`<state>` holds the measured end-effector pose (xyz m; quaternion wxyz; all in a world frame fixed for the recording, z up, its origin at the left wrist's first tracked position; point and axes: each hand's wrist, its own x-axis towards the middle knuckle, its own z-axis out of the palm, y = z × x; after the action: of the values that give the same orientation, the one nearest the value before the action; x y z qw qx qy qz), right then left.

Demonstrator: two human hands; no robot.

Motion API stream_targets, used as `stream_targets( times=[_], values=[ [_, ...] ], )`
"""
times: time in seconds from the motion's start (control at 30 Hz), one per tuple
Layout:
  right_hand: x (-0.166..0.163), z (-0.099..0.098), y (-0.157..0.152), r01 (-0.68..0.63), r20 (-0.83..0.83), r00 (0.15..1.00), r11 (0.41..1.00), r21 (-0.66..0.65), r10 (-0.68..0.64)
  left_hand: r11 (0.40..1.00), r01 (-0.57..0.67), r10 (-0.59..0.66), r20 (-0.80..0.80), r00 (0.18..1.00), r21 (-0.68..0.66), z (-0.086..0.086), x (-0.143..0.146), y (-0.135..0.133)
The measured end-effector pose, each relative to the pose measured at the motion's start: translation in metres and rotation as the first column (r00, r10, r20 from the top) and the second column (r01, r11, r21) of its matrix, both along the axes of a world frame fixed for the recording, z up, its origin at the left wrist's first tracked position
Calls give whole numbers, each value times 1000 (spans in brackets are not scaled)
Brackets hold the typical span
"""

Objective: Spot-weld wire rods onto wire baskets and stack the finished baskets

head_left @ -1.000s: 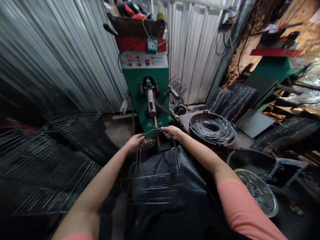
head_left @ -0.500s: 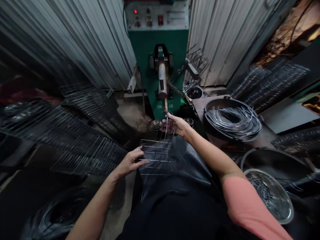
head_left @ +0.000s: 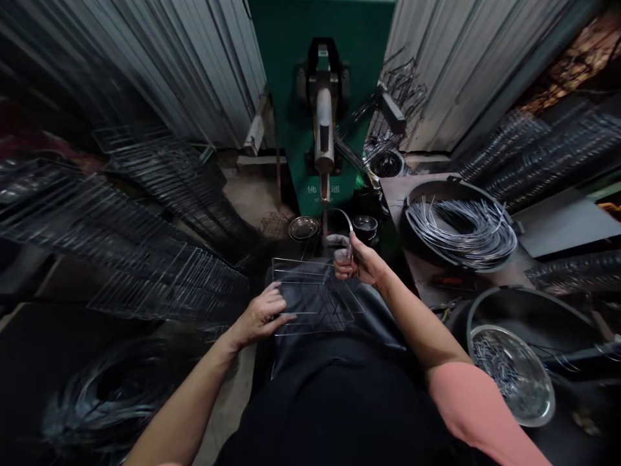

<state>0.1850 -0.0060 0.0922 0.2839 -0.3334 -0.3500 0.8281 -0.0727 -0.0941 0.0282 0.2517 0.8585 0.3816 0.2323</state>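
Though thin, a steel wire rack [head_left: 301, 261]

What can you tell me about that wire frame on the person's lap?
The wire frame is a boxy, rectangular open structure of thin, bright metal rods, so the dark surface beneath shows through it. It rests on a black apron over the person's lap, and the fingers of the left hand lie against its near left side.

my left hand [head_left: 259, 317] has come down from the green machine [head_left: 286, 65] onto the wire frame [head_left: 315, 294], and my right hand [head_left: 356, 262] has drawn back toward me with what looks like a bent wire [head_left: 345, 223].
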Motion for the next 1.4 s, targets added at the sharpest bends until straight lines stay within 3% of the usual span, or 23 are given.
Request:
stream_targets(
  times=[0.23,0.33,0.4,0.5,0.63,0.73,0.83,0.97,1.07,1.17,1.27,1.33,1.4],
  values=[
    [1,-4,-10,-15,-43,999,1000,13,16,979,17,-10,-37,999,203,-2,3,-8],
    [-8,11,0,136,72,987,987,86,-142,945,-12,46,-96,994,328,-1,16,-13],
    [-14,23,12,256,169,942,946,199,-291,912,-32,88,-118,989,409,-2,29,-17],
    [-23,38,28,280,277,882,897,343,-381,879,-30,98,-118,988,475,1,44,-25],
    [-32,48,26,161,343,869,860,485,-357,857,-40,55,-14,998,514,23,39,-23],
    [-34,56,8,110,275,890,758,643,-363,787,-295,245,165,956,542,51,19,1],
    [-31,72,-14,47,232,910,640,767,-345,708,-512,426,284,859,487,81,1,41],
    [-16,101,-28,3,217,875,453,891,-433,837,-361,280,245,928,412,123,0,85],
    [2,119,-13,-8,185,819,311,950,-544,902,-235,171,202,964,361,157,12,101],
    [20,123,21,-83,232,745,258,963,-625,966,-198,165,195,967,164,180,25,113],
    [30,100,53,-242,359,638,266,933,-681,965,-170,211,206,956,-198,175,36,128],
    [31,72,65,-367,456,550,288,884,-700,917,-158,242,197,950,-365,155,41,137],
    [29,40,70,-470,538,483,314,825,-691,880,-163,266,177,948,-447,129,44,143]
  ],
)
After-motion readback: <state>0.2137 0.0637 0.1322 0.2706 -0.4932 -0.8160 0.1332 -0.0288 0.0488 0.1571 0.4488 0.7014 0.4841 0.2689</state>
